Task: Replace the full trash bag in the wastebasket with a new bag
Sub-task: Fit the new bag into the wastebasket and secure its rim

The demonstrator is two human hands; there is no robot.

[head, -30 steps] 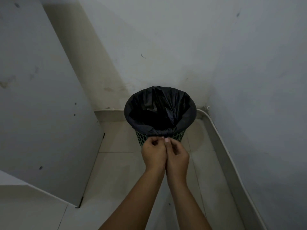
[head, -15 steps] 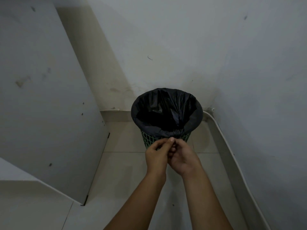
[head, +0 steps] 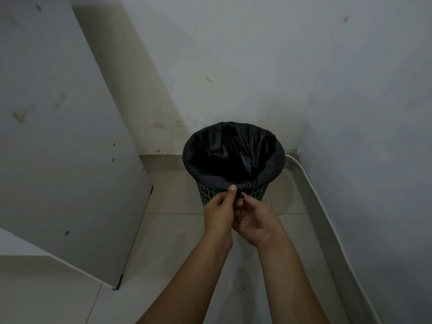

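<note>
At wastebasket [head: 256,195] rim, left hand [head: 218,215] and right hand [head: 256,220] pinching black bag [head: 233,146].

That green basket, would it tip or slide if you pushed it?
Probably both, easily. The basket has open lattice walls, so it is likely light plastic, and it stands on smooth tiles. It looks wider at the rim than lower down, which favours tipping. The bag looks thin and floppy, adding little weight.

no readable text, labels, brands or numbers anywhere
</note>
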